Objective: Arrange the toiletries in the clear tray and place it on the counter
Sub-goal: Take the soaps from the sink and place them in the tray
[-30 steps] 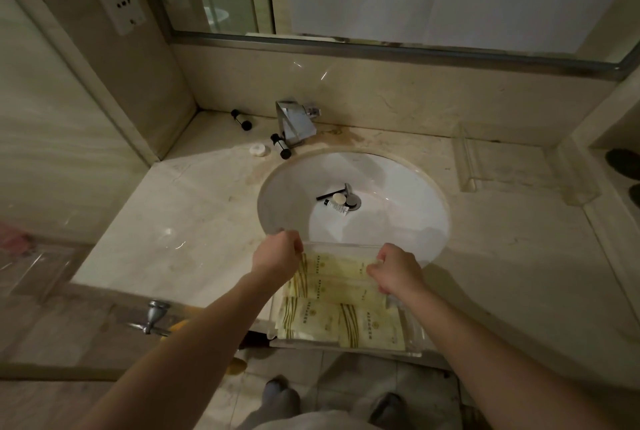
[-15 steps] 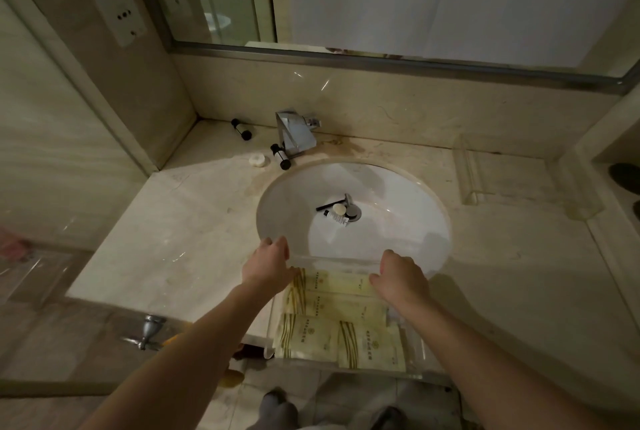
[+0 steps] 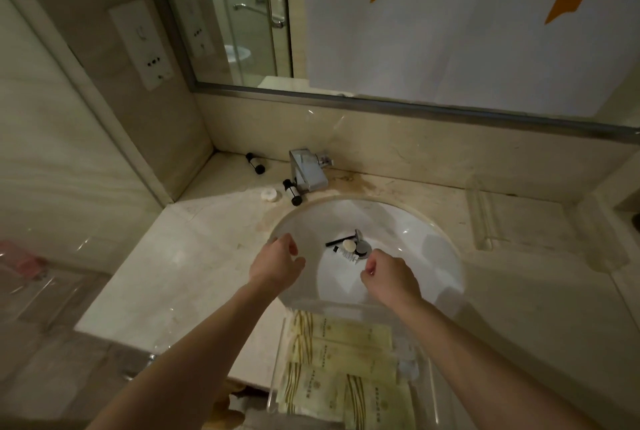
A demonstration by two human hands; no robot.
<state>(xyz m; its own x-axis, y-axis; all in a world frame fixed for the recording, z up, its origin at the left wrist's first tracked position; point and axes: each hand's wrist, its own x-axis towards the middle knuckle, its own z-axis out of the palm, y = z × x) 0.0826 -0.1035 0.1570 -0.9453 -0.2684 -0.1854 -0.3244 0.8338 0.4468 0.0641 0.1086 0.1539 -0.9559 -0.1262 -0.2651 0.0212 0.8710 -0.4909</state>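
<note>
The clear tray (image 3: 279,357) sits at the counter's near edge, partly over the front rim of the sink (image 3: 433,256). Several pale yellow toiletry packets (image 3: 341,355) lie flat inside it. My left hand (image 3: 277,266) and my right hand (image 3: 391,279) hover over the basin beyond the tray, fingers loosely curled, holding nothing. In the basin by the drain lie a small tube (image 3: 344,254), a round soap (image 3: 348,245) and a black comb (image 3: 337,241). Two black-capped bottles (image 3: 255,163) (image 3: 292,192) and a white round item (image 3: 269,194) lie near the faucet (image 3: 308,169).
The marble counter (image 3: 180,273) runs left to a wall corner. A second clear tray (image 3: 483,221) stands at the back right. The mirror (image 3: 415,20) hangs above the backsplash. The floor shows below the counter edge at the lower left.
Both hands have let go of the clear tray's far end and moved forward over the basin. The tray now rests at the counter edge with the packets in it.
</note>
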